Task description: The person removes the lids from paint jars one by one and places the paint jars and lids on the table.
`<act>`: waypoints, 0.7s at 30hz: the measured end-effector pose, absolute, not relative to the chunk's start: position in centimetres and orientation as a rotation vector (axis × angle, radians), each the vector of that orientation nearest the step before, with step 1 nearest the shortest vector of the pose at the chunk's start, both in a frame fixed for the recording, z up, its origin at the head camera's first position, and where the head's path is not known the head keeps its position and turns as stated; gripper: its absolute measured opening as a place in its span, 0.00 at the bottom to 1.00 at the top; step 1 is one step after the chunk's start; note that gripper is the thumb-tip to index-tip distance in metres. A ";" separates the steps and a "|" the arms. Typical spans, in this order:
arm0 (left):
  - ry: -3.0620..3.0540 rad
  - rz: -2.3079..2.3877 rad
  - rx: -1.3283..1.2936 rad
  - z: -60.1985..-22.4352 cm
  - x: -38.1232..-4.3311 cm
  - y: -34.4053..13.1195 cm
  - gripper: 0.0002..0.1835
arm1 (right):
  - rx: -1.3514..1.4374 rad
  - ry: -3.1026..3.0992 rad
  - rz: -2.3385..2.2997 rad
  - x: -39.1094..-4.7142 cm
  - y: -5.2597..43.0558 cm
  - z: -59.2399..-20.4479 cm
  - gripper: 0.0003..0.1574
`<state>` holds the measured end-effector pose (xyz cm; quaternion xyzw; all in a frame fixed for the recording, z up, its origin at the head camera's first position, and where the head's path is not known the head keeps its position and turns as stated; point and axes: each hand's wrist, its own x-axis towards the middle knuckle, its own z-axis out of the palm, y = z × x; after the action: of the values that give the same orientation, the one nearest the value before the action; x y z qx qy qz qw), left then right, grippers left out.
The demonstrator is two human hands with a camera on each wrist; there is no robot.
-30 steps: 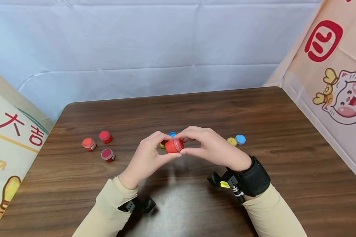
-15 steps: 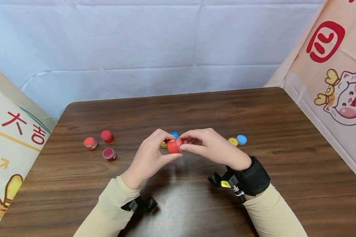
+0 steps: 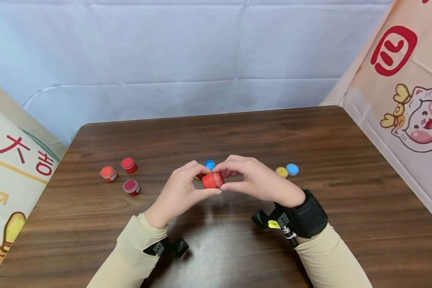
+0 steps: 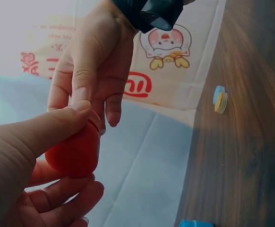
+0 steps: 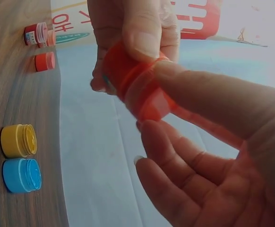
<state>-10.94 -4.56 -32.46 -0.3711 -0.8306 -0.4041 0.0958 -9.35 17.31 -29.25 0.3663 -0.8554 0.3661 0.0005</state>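
Note:
A small red paint jar (image 3: 211, 181) is held on its side above the table's middle, its lid end towards the right. My left hand (image 3: 176, 192) grips the jar's body between thumb and fingers. With thumb and fingertips, my right hand (image 3: 253, 178) pinches the jar's lid (image 5: 144, 92). Behind the hands stand a blue jar (image 5: 21, 175) and a yellow jar (image 5: 17, 141), both without lids in the right wrist view. The left hand partly hides the yellow one in the head view.
At the left of the table (image 3: 216, 248) stand three lidded jars: an orange-red jar (image 3: 109, 173), a red jar (image 3: 129, 165) and a dark red jar (image 3: 131, 187). To the right lie a yellow lid (image 3: 282, 172) and a blue lid (image 3: 292, 169). A pale cloth hangs behind.
The right thumb and fingers have shifted on the lid, the thumb moving to its near edge. The left hand keeps its grip, and the jar has tilted slightly.

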 end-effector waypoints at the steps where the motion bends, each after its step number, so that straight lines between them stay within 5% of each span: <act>1: -2.459 -1.211 -1.090 -32.5 -10.9 -4.6 0.19 | 1.152 -2.679 1.152 -9.4 17.3 -29.3 0.27; 12: -2.383 -1.210 -1.052 -32.2 -10.9 -4.2 0.20 | 1.021 -2.722 1.294 -9.4 17.4 -28.8 0.31; 21: -2.368 -1.130 -1.061 -32.4 -10.8 -4.1 0.22 | 0.916 -2.822 1.272 -9.6 17.0 -29.4 0.18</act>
<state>-10.78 -4.08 -32.39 -0.3704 -0.8266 -0.3944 0.1550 -9.58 17.04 -29.40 0.2836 -0.8733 0.3937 -0.0431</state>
